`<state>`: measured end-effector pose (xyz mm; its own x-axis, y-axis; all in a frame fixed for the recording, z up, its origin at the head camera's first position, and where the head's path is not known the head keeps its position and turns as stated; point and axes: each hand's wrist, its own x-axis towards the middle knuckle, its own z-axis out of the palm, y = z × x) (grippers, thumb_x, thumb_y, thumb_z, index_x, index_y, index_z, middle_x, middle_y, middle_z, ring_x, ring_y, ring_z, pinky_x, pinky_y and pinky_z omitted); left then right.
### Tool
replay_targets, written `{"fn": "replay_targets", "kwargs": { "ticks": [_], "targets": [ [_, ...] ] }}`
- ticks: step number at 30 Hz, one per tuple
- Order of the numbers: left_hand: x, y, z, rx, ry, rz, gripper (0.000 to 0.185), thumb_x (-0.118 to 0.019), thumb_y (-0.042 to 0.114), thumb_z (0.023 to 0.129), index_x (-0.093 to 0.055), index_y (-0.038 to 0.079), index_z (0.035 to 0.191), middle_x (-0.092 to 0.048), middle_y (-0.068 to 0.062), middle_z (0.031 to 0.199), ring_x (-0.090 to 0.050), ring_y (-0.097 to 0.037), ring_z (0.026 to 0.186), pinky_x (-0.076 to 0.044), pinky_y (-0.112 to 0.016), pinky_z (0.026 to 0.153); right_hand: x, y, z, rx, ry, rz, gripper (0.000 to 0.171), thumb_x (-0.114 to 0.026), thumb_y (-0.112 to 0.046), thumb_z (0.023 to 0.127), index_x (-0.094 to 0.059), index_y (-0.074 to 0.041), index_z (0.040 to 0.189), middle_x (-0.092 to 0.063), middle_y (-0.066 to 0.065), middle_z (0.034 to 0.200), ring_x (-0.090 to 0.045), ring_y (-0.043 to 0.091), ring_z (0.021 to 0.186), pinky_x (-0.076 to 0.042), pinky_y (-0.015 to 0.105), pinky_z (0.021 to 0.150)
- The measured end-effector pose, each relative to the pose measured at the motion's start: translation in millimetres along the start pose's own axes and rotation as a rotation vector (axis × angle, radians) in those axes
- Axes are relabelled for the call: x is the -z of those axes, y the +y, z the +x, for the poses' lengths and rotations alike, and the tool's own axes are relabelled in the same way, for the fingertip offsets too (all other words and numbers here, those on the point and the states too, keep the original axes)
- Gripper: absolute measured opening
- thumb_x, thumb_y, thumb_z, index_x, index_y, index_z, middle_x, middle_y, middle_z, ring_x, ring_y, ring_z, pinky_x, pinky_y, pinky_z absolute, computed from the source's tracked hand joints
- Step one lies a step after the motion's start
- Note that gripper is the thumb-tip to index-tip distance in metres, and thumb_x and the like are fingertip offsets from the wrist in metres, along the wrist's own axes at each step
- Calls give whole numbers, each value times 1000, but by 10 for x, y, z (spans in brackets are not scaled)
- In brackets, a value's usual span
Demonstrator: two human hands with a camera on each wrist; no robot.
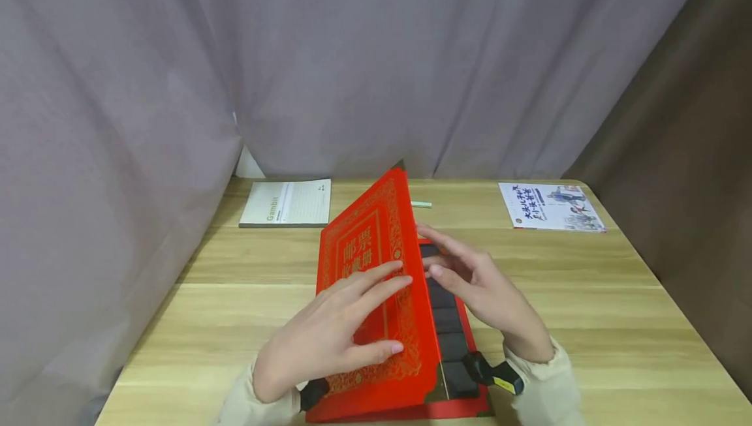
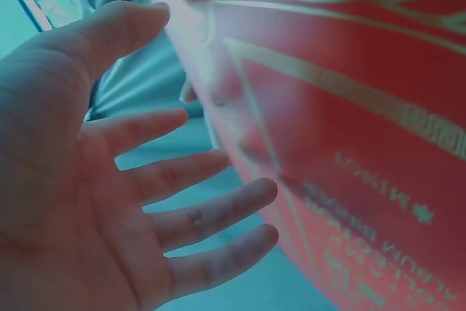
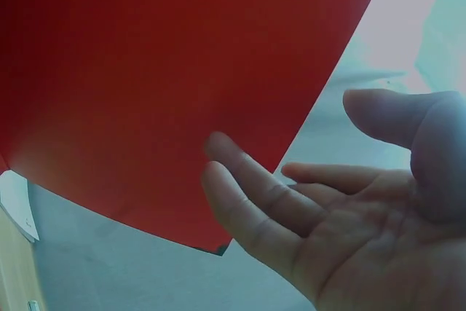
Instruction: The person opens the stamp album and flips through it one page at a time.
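A red, gold-patterned rectangular album [image 1: 382, 318] lay on the pale wooden table [image 1: 587, 321], its raised cover [image 1: 382, 224] between the left hand [image 1: 329, 328] and right hand [image 1: 487, 282]. Behind it, a white rectangular paper notepad [image 1: 299, 204] lay left, a small pale-green strip [image 1: 421, 204] just right, and a white illustrated paper booklet [image 1: 551, 207] far right, before the grey fabric curtain [image 1: 364, 67].

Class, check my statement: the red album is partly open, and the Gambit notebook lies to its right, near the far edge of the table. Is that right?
Not quite. The head view shows the Gambit notebook to the left of the red album. The rest stands.
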<state>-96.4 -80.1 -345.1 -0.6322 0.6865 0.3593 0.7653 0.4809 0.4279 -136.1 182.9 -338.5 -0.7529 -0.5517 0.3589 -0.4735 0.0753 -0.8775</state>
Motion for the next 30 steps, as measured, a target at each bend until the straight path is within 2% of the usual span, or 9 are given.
{"fn": "replay_targets", "kwargs": {
  "ticks": [7, 11, 17, 21, 23, 28, 30],
  "targets": [
    [-71, -28, -4, -10, 19, -12, 69, -61, 54, 97, -38, 31, 157, -30, 4, 163, -38, -21, 143, -40, -50, 109, -31, -6, -24, 34, -47, -72, 63, -58, 7, 98, -36, -4, 157, -39, 15, 158, -65, 28, 118, -54, 35, 92],
    [-78, -15, -16, -55, 52, -8, 70, -62, 55, 97, -38, 30, 157, -28, 3, 163, -37, -20, 142, -44, -48, 106, -55, 12, -39, 21, -43, -112, 66, -62, 4, 97, -37, -7, 157, -42, 12, 157, -66, 25, 115, -54, 36, 93],
    [-35, 71, -7, -173, 83, 24, 74, -64, 53, 96, -36, 25, 158, -29, -3, 163, -35, -21, 142, -46, -42, 105, -88, 0, -33, 4, -37, -104, 70, -66, 3, 95, -37, -11, 157, -41, 6, 159, -65, 24, 118, -55, 38, 93],
    [6, 149, -27, -185, 67, 47, 76, -64, 56, 95, -35, 26, 159, -27, 0, 163, -34, -21, 142, -46, -41, 105, -114, -7, -27, 12, -50, -115, 72, -67, 2, 95, -36, -12, 158, -40, 5, 159, -62, 23, 123, -53, 38, 95],
    [27, 178, -43, -186, 61, 60, 77, -64, 58, 94, -35, 27, 159, -26, 0, 163, -33, -22, 142, -46, -41, 105, -125, -11, -22, 24, -60, -141, 73, -67, 0, 95, -35, -13, 158, -47, 4, 154, -62, 22, 123, -52, 37, 98],
    [58, 226, -102, -217, 67, 118, 78, -70, 60, 88, -47, 23, 152, -31, -1, 162, -34, -24, 141, -47, -37, 103, -147, -16, -18, 59, -103, -158, 76, -67, 0, 95, -30, -13, 160, -58, 5, 144, -61, 23, 124, -51, 39, 99],
    [66, 239, -126, -212, 65, 129, 75, -74, 59, 86, -52, 23, 147, -34, 1, 160, -34, -23, 142, -46, -37, 104, -157, -10, -19, 61, -118, -162, 77, -66, 1, 95, -29, -14, 161, -54, 5, 148, -59, 24, 127, -50, 41, 100]
  ]
}}
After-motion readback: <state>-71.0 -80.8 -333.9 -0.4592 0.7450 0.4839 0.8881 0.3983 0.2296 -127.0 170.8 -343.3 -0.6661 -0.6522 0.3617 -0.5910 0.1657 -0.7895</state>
